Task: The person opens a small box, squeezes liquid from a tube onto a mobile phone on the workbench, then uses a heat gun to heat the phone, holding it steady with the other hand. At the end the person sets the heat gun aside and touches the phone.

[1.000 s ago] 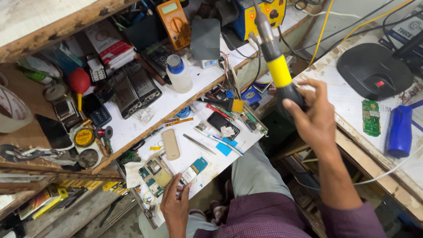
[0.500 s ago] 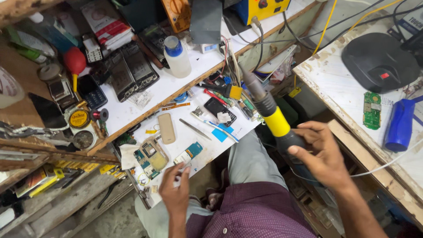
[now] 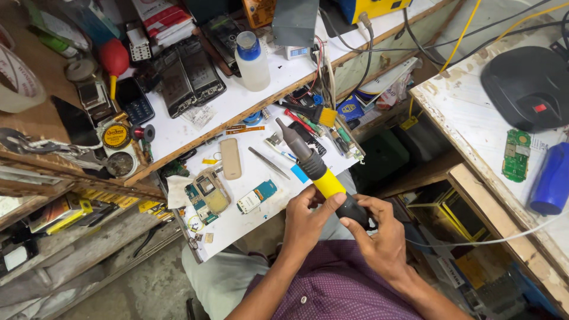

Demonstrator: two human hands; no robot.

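Both hands hold a hot-air wand (image 3: pixel 320 172) with a yellow and black grip and a grey metal nozzle that points up-left over a small white work board (image 3: pixel 255 219). My right hand (image 3: pixel 379 234) wraps the black rear end of the grip. My left hand (image 3: pixel 308 216) touches the yellow part with thumb and fingers. On the board under the nozzle lie metal tweezers (image 3: pixel 268 162), a beige phone cover (image 3: pixel 230 158), an opened small phone (image 3: pixel 210 191) and a circuit board with a teal part (image 3: pixel 256 197).
A cluttered white bench (image 3: pixel 237 101) carries a white bottle with blue cap (image 3: pixel 251 53), several phones (image 3: pixel 189 74), a red blower bulb (image 3: pixel 114 59) and a yellow station. Screwdrivers and a brush (image 3: pixel 317 115) lie behind the board. A side table at right holds a black device (image 3: pixel 527 86) and a green circuit board (image 3: pixel 517 155).
The wand has come down from over the bench to just above my lap. My left hand left the board's front edge and joined my right hand on the grip.
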